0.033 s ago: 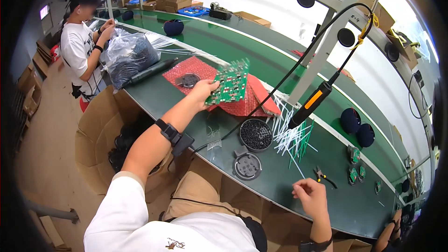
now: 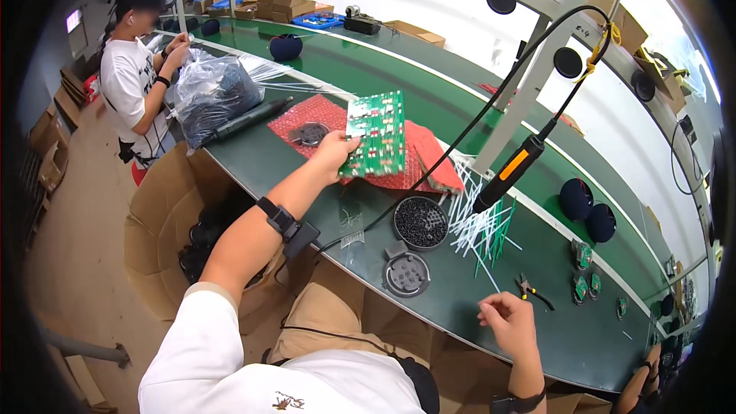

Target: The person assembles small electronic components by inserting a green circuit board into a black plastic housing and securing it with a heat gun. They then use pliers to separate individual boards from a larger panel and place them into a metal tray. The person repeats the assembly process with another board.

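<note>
My left hand pinches a green circuit board panel by its near left edge and holds it up. Several small components dot the board. Below it lies red bubble wrap, with a round dark part on it. My right hand hovers by the table's front edge, fingers loosely curled and a gap between them, nothing visible inside. Nearest to it are pliers with yellow and black handles. Between my hands sit a round tub of black screws or similar small pieces and a round black housing.
An electric screwdriver hangs from a cable above white and green strips. Dark round speakers and small green boards lie at right. A co-worker stands far left behind a filled plastic bag. An open carton is below.
The board in my left hand has tilted, so its face shows more squarely and its top left corner is pale with glare. My right hand stays nearly still.
</note>
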`<state>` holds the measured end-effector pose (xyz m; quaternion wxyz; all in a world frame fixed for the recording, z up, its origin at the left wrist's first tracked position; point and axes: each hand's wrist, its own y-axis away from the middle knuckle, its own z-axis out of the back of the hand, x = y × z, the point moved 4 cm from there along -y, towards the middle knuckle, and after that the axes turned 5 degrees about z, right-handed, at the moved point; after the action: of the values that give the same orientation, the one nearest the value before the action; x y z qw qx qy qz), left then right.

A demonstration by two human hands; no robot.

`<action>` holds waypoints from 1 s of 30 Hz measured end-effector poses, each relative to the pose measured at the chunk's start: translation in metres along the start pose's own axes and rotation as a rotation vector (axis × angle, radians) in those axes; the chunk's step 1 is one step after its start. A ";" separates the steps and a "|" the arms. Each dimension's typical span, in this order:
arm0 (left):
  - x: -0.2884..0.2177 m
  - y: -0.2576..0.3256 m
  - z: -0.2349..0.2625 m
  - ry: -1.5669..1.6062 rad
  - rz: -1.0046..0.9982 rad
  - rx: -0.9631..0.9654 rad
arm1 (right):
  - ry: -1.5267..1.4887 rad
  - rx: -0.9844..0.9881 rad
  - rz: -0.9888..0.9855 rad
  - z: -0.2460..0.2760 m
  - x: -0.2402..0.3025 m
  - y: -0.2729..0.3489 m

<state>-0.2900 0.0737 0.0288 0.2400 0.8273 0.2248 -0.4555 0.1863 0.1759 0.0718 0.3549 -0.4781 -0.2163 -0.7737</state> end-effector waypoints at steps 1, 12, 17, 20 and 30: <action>0.000 0.000 0.001 -0.022 -0.005 -0.017 | -0.022 0.017 0.004 -0.005 0.001 -0.002; -0.005 0.125 -0.042 0.111 -0.205 0.271 | 1.190 -0.521 0.063 0.078 -0.062 0.033; 0.053 0.199 -0.077 0.018 -0.115 0.287 | 1.105 -0.289 0.090 0.094 -0.090 0.022; 0.064 0.221 -0.114 -0.017 -0.209 0.231 | 0.985 -0.459 0.175 0.090 -0.077 0.022; 0.059 0.216 -0.203 -0.409 -0.499 0.377 | -0.512 -0.424 0.141 0.010 -0.054 0.057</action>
<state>-0.0029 0.0360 0.1151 0.0052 0.6686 0.2791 -0.6893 0.2504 0.1639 0.0275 0.2341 -0.7339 -0.0992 -0.6299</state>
